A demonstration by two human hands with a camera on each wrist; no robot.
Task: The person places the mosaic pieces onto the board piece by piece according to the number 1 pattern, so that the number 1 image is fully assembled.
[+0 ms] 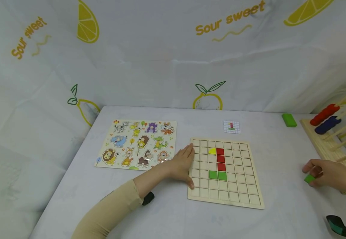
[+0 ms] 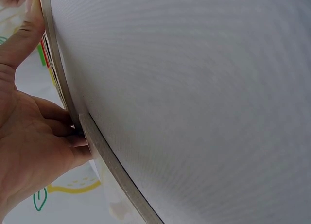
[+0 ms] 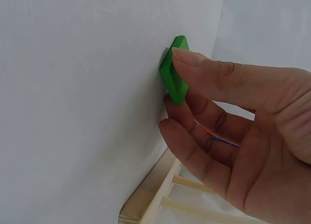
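My left hand lies along the left edge of a wooden grid board, thumb near its lower corner and fingers toward the upper one. The left wrist view shows the fingers against the board's rim. On the grid are a column of red tiles, two green tiles side by side below, and a yellow piece with a rounded corner left of the top red one. At the far right, my right hand pinches a small green block between thumb and fingers, close to the tabletop.
An animal puzzle board lies left of the grid board. Behind the grid is a small pattern card. A green rectangular block and a wooden bead rack with red and blue beads stand at the right. Dark straps show near the sleeves.
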